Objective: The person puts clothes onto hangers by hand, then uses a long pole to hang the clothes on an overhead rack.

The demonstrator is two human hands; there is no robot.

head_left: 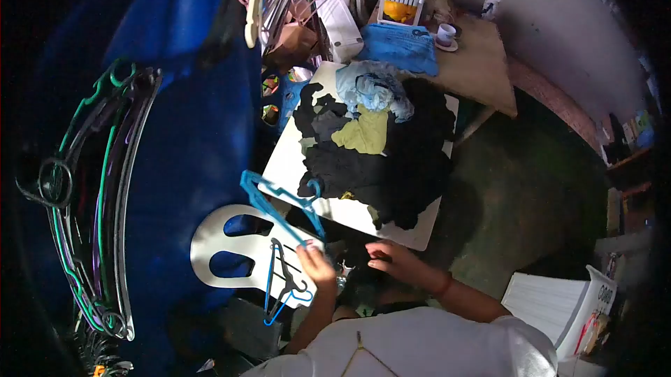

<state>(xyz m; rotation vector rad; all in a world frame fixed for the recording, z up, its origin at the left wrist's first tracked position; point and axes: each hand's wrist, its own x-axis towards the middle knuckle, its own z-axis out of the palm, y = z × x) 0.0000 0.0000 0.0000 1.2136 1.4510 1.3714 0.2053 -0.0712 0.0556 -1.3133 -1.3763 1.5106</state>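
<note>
Deep blue fabric [199,118] fills the left side of the room, with a bundle of green, black and purple hangers [105,216] in front of it. Before me, a white rectangular counter [283,160] carries a rumpled heap of black clothes [419,153], a yellow-green cloth [365,132] and a light blue garment [374,90]. With my left hand [316,265] I grip a bright blue plastic hanger [276,218] near the counter's corner, beside a white plastic chair [208,241] with oval cutouts. My right hand [393,259] looks empty, its fingers loosely curled, near the counter's close edge
</note>
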